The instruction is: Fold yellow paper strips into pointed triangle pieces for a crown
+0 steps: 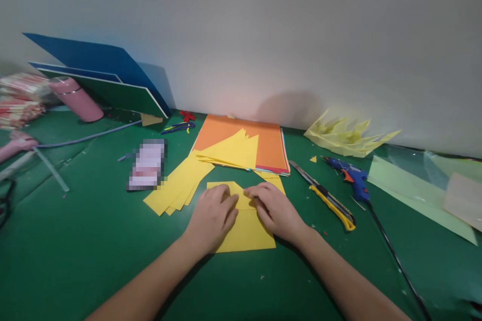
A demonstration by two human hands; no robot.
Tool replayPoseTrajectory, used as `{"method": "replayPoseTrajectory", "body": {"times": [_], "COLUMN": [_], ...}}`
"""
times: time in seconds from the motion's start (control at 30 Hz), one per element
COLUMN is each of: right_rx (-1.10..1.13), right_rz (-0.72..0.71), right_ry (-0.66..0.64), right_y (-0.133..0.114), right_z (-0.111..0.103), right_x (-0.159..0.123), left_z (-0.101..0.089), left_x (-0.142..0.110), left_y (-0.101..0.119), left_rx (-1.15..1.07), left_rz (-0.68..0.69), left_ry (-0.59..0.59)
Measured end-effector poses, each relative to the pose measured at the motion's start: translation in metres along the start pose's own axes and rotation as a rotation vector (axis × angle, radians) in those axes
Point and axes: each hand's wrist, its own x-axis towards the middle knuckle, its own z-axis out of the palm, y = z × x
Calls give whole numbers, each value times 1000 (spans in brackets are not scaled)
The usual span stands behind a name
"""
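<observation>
A sheet of yellow paper (246, 233) lies partly folded on the green table in front of me, with a crease line across it. My left hand (211, 213) presses on its left side, fingers bent and close together. On the right side, my right hand (280, 210) has its fingertips bent onto the folded upper flap, thumb near the crease. Parts of the paper are hidden under both hands. Just beyond it are yellow paper strips (181, 183) fanned out at the left and several yellow folded triangles (235, 150).
Orange paper (222, 133) tops a stack of coloured sheets. A yellow utility knife (331, 205) and a blue glue gun (350, 175) with a black cord lie right. A blurred-out phone (146, 165) lies left, near a pink bottle (77, 100). Pale yellow folded paper (346, 140) stands by the wall.
</observation>
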Motion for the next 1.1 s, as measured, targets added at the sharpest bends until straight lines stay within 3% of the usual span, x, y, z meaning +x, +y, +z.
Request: {"method": "replayPoseTrajectory", "body": {"times": [0.1, 0.27, 0.47, 0.6, 0.77, 0.97, 1.1], "right_rx": [-48, -119, -134, -155, -232, -223, -212], "right_rz": [31, 147, 163, 165, 70, -80, -101], "right_ry": [-119, -161, -204, -207, -184, -142, -142], "right_y": [-5, -10, -13, -13, -12, -7, -6], "right_z": [7, 13, 12, 12, 11, 11, 11], "right_x": [3, 4, 8, 8, 6, 3, 2], "left_z": [-1, -4, -2, -4, -7, -1, -2], "left_x": [0, 0, 0, -2, -5, -6, -6], "left_y": [0, 0, 3, -2, -20, -21, -16], "left_rx": [15, 45, -10, -38, -34, -389, -488], "left_rz": [25, 41, 41, -86, -331, -383, -321], "left_ry": [-4, -8, 4, 69, 168, 288, 385]}}
